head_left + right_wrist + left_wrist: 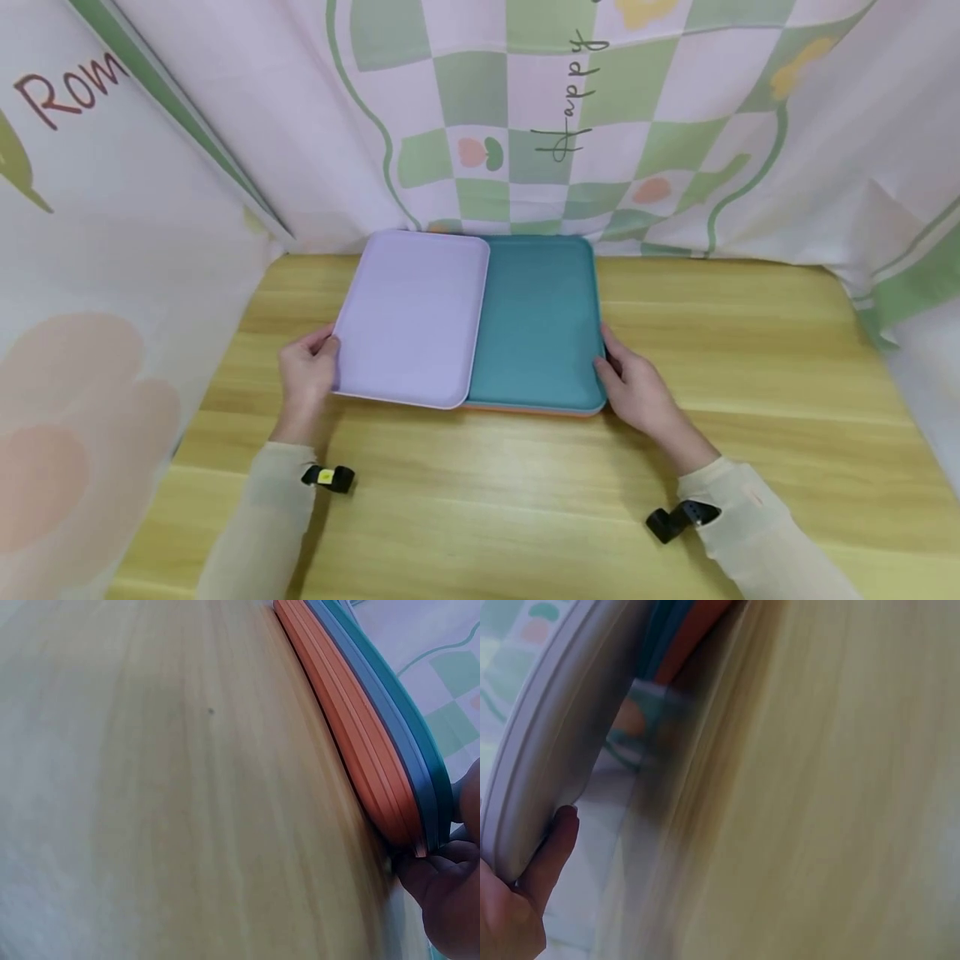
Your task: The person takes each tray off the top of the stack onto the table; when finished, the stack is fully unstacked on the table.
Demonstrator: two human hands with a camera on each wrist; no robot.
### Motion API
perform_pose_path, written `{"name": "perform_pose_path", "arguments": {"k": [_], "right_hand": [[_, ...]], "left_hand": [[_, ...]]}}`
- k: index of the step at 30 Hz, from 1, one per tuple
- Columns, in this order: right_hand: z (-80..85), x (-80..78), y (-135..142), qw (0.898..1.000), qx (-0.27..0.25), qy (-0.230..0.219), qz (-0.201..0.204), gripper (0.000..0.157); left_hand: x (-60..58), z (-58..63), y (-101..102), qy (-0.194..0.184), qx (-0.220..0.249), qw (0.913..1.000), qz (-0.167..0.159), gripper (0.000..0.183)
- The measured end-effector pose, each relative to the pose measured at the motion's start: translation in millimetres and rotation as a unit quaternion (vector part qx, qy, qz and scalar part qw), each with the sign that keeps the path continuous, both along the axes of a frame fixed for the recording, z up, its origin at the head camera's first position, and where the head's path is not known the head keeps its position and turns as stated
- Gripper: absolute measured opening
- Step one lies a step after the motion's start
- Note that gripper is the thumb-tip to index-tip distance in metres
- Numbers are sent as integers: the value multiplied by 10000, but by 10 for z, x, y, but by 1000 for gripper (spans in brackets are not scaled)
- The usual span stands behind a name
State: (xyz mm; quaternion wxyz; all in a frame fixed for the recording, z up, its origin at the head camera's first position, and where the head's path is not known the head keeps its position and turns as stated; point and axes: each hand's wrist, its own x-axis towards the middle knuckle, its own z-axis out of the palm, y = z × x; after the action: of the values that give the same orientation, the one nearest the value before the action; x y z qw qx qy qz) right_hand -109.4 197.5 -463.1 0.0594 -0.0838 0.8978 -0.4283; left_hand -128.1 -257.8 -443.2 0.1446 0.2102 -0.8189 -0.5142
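A lavender tray (412,317) overlaps the left half of a teal tray (536,321). My left hand (309,367) pinches the lavender tray at its left edge, thumb on the rim and a finger underneath. In the left wrist view this tray is raised off the table at that side. Under the teal tray lie a blue tray (386,724) and an orange tray (356,742), stacked with their edges lined up. My right hand (637,387) grips the right edge of this stack, its thumb over the teal rim and fingertips low by the orange tray.
The trays stand on a wood-grain table (480,500), near its back edge. Behind it hangs a checked green and white curtain (540,108), close to the trays' far edges. Another printed cloth (112,275) hangs along the left. Each wrist wears a small black camera.
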Motion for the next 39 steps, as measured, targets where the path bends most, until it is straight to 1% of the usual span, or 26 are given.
{"name": "perform_pose_path", "arguments": {"k": [5, 7, 11, 13, 16, 20, 24, 29, 32, 35, 39], "right_hand": [[-4, 0, 4, 10000, 4, 15, 14, 61], [-2, 1, 7, 10000, 3, 9, 14, 61], [1, 4, 15, 10000, 4, -4, -3, 61], [0, 6, 17, 10000, 15, -8, -10, 61], [-3, 5, 20, 10000, 59, 23, -12, 61], [-4, 6, 17, 9999, 92, 45, -8, 61], [-4, 8, 10, 10000, 83, 39, -3, 61], [-7, 11, 8, 10000, 60, 51, 13, 61], [-4, 11, 6, 10000, 49, 50, 12, 61], [0, 12, 4, 10000, 40, 29, 1, 61], [0, 13, 4, 10000, 35, 14, -3, 61]], "left_hand": [[41, 1, -191, -3, 72, 9998, 199, 30], [41, 2, -274, 28, 187, 9994, 303, 30], [39, 14, -465, -62, 414, 9978, 506, 31], [43, 19, -566, -185, 394, 9974, 569, 31], [44, 15, -707, -365, 237, 9969, 649, 33], [36, 2, -845, -534, 58, 9960, 717, 34], [28, -7, -945, -633, -124, 9953, 717, 34], [5, -15, -1061, -771, -423, 9941, 634, 34], [-13, -36, -1142, -976, -423, 9924, 614, 36], [-24, -62, -1217, -1180, -249, 9909, 591, 39], [-29, -81, -1292, -1443, -227, 9879, 524, 40]]}}
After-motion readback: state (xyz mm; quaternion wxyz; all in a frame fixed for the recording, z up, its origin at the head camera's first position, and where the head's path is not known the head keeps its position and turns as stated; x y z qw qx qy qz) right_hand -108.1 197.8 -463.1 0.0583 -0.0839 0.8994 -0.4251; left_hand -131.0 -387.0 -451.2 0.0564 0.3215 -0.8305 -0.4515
